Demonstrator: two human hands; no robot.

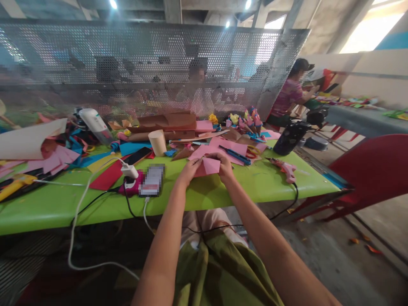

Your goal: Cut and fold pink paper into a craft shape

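Observation:
Both my hands meet on a small pink paper piece (208, 165) lying on the green table (223, 189). My left hand (188, 169) pinches its left edge with fingers closed. My right hand (225, 165) presses and grips its right side, fingers curled over the top. More pink paper sheets (229, 148) lie just behind, with a blue pen (234, 155) and yellow-handled scissors (253, 150) on them.
A pink glue gun (287, 169) lies at the right, its cord hanging off the edge. A charger plug (129, 171), phones, a beige paper roll (157, 142) and coloured scraps crowd the left. A perforated metal screen stands behind; other people sit beyond. A red chair (376, 170) is at the right.

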